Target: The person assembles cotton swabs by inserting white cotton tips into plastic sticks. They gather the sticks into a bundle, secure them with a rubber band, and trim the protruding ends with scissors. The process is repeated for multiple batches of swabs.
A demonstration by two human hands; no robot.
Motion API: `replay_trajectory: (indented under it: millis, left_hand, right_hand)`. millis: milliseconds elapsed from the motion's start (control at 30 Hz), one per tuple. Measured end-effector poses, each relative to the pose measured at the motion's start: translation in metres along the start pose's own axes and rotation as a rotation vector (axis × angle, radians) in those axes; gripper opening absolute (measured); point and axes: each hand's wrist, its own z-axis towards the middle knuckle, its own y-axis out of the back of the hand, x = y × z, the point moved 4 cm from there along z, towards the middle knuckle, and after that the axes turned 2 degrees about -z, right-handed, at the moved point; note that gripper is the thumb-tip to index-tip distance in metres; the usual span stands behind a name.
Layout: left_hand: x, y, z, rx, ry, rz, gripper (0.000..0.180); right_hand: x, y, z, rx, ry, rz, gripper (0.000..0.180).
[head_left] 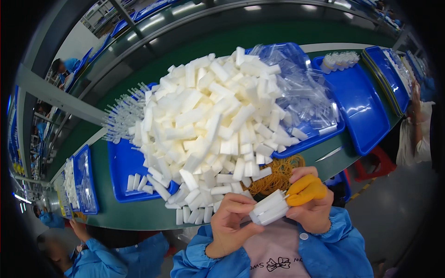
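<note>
In front of my chest, my left hand (233,224) pinches one end of a small bundle of white foam pieces (270,207), laid side by side. At the other end, my right hand (314,204) grips the same bundle, with orange finger covers (306,190) on some fingers. A thin pale tip sticks out of the bundle beside those covers. Just beyond my hands lies a tangle of tan rubber bands (278,172). A large heap of white foam pieces (204,120) rises behind it, with several pieces lined up along the near table edge.
Clear plastic tubes (308,97) fill a blue tray behind the heap. Thin clear rods (123,113) lie at left over a blue tray (121,178). Another blue tray (366,109) holds white-capped containers (340,60). A red stool (375,164) stands at right. Co-workers sit on both sides.
</note>
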Motion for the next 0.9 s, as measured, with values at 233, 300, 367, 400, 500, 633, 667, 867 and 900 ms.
replay_trajectory:
  millis: [233, 300, 367, 400, 500, 633, 667, 867, 900]
  left_hand:
    - [0.004, 0.005, 0.008, -0.05, 0.114, -0.127, 0.04]
    - [0.004, 0.005, 0.008, -0.053, 0.115, -0.151, 0.039]
    - [0.004, 0.004, 0.009, -0.05, 0.119, -0.148, 0.038]
    - [0.004, 0.003, 0.009, -0.043, 0.124, -0.137, 0.038]
    - [0.003, 0.001, 0.009, -0.047, 0.135, -0.131, 0.037]
    - [0.002, 0.0, 0.009, -0.05, 0.149, -0.143, 0.037]
    - [0.001, 0.0, 0.009, -0.048, 0.149, -0.144, 0.037]
    - [0.002, 0.0, 0.011, -0.038, 0.146, -0.139, 0.038]
    - [0.002, 0.001, 0.011, -0.036, 0.138, -0.138, 0.038]
  right_hand:
    - [0.008, 0.041, 0.042, 0.007, 0.016, -0.366, 0.024]
    - [-0.001, 0.075, 0.061, -0.053, 0.054, -0.688, 0.021]
    - [-0.017, 0.097, 0.077, -0.039, 0.151, -0.987, 0.022]
    - [-0.026, 0.104, 0.082, -0.029, 0.167, -1.081, 0.023]
    - [-0.04, 0.103, 0.093, 0.011, 0.109, -1.272, 0.029]
    - [-0.055, 0.089, 0.102, 0.045, 0.086, -1.489, 0.037]
    - [-0.056, 0.087, 0.103, 0.036, 0.107, -1.485, 0.038]
    - [-0.061, 0.096, 0.1, 0.023, 0.113, -1.382, 0.03]
    - [-0.061, 0.097, 0.098, 0.0, 0.061, -1.284, 0.027]
